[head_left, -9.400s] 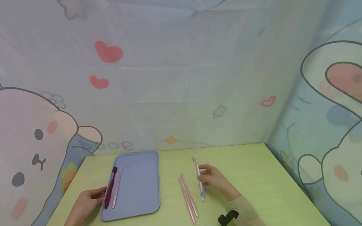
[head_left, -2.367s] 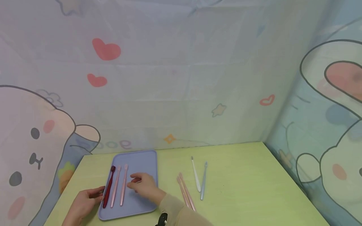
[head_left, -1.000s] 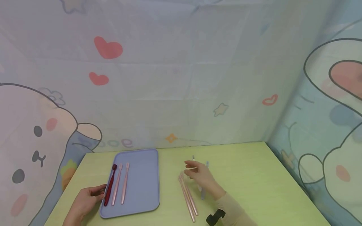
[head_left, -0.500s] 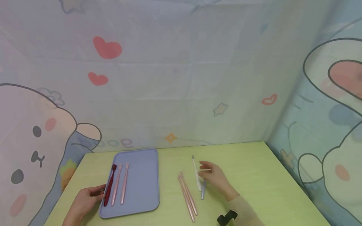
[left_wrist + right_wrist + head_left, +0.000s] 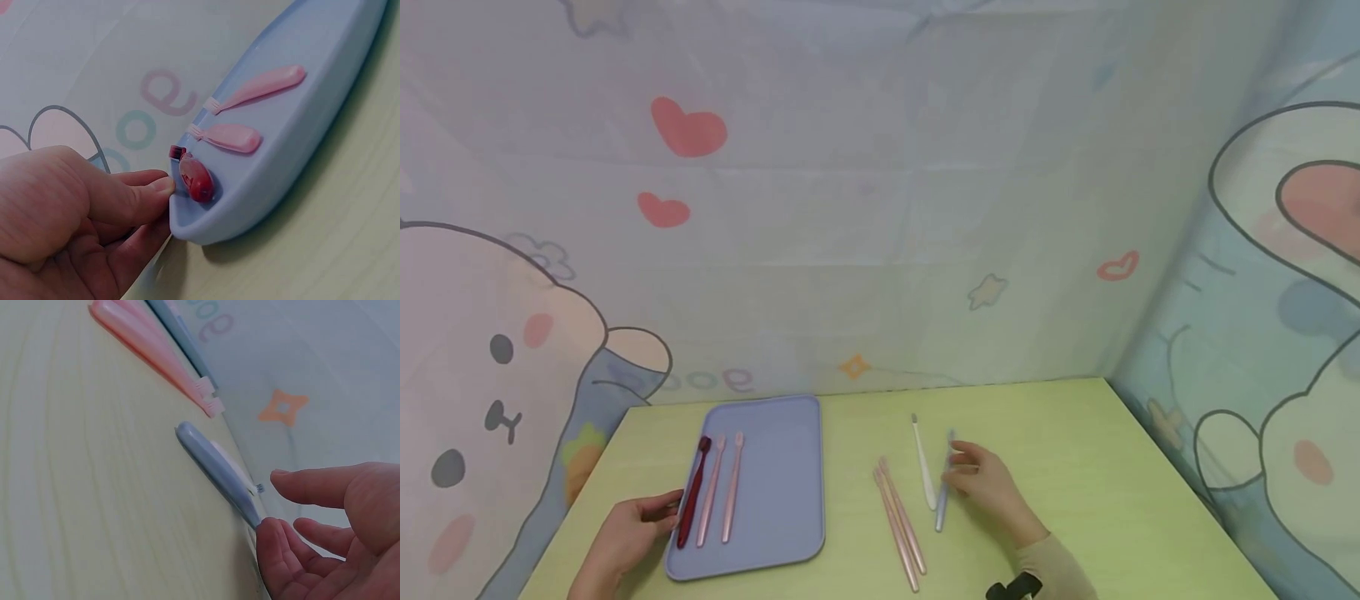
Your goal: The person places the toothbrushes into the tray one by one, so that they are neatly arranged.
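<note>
My left hand (image 5: 628, 533) pinches the left rim of a blue tray (image 5: 782, 500) between thumb and fingers. On the tray, a dark red toothbrush (image 5: 694, 496) and two pink toothbrushes, a middle one (image 5: 711, 492) and a right one (image 5: 732, 487), lie side by side. My right hand (image 5: 988, 487) is at a light blue toothbrush (image 5: 942, 500) on the table. In the right wrist view, a thumb stands apart from the fingers, whose tips touch or nearly touch the blue toothbrush (image 5: 215, 472). A white toothbrush (image 5: 923, 467) lies just left of it.
Two more pink toothbrushes (image 5: 898, 529) lie close together on the yellow-green table (image 5: 1075, 467), between the tray and the white toothbrush. A printed cloth backdrop (image 5: 880, 250) rises behind the table and along its sides.
A pink toothbrush, earlier in my right hand, now lies on the tray. My right hand has moved back rightward, past the white toothbrush to the blue one. My left hand stays at the tray rim.
</note>
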A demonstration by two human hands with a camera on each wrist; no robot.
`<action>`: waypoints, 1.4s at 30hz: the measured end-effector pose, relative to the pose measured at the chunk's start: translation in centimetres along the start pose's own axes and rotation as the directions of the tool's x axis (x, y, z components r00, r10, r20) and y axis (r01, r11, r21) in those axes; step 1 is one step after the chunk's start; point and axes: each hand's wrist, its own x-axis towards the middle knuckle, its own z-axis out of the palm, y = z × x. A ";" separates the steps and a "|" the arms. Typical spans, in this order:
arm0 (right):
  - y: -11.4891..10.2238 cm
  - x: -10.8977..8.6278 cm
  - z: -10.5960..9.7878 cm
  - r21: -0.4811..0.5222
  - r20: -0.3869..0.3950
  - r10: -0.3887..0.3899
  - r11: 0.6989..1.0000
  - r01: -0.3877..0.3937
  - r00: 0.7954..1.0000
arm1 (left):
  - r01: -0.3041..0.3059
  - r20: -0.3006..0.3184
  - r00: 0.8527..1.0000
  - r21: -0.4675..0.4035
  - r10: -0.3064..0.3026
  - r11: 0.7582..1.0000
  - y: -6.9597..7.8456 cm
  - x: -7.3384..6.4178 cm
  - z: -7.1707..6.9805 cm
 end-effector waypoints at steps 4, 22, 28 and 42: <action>0.0 -0.3 -0.1 -0.031 0.005 0.038 0.999 -0.037 0.999 | 0.009 0.011 1.000 -0.003 -0.009 1.000 -0.2 -0.1 0.1; -0.1 -0.7 -0.2 -0.096 0.022 0.075 0.993 -0.073 0.997 | 0.020 0.012 1.000 -0.018 -0.020 1.000 -0.1 0.0 0.0; 0.1 -0.6 -0.2 -0.115 0.023 0.072 0.991 -0.069 0.997 | 0.029 0.012 1.000 -0.025 -0.029 0.999 -0.1 0.0 0.1; 0.1 -0.5 0.1 -0.165 -0.003 0.062 0.984 -0.061 0.998 | -0.024 0.002 1.000 0.002 0.024 1.000 0.0 -0.1 -0.3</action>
